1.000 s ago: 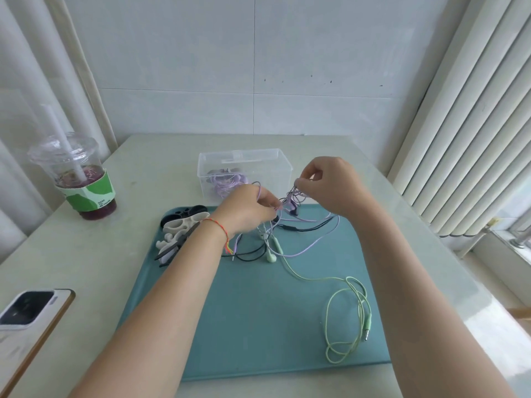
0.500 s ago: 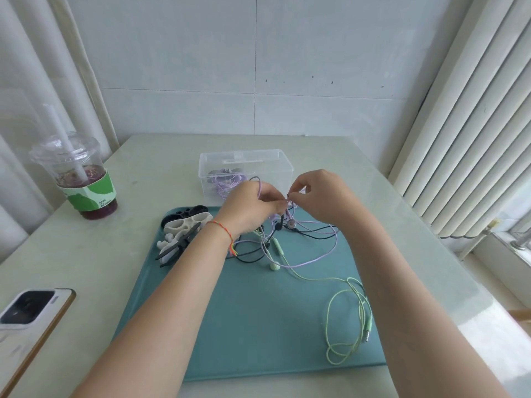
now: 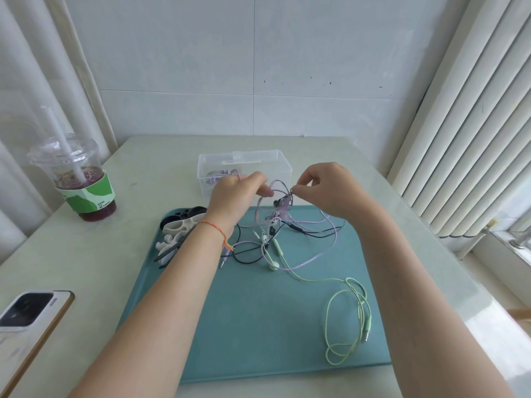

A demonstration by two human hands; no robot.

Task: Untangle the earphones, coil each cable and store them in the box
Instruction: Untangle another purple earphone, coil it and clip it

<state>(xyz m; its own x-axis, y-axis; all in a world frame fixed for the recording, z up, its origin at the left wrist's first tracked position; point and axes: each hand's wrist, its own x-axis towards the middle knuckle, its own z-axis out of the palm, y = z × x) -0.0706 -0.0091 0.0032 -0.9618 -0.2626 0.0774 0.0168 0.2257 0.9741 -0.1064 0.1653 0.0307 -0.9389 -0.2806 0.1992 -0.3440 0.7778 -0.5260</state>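
A tangle of purple (image 3: 311, 258), black (image 3: 314, 232) and light green (image 3: 346, 310) earphone cables lies on the teal mat (image 3: 258, 326). My left hand (image 3: 234, 193) pinches a purple loop lifted above the mat. My right hand (image 3: 327, 186) pinches a black strand at the knot, just right of the left hand. The green cable trails to a loose loop at the mat's front right. Behind my hands stands the clear plastic box (image 3: 275, 160), open, with a purple earphone coil inside.
A lidded drink cup (image 3: 76, 179) with a straw stands at the left. A phone (image 3: 27, 323) lies at the front left edge. White and black cable winders (image 3: 179, 228) sit at the mat's back left corner. Vertical blinds hang at the right.
My hands came together at the knot, then moved apart again, lifting the purple loop and the black strand higher above the mat.
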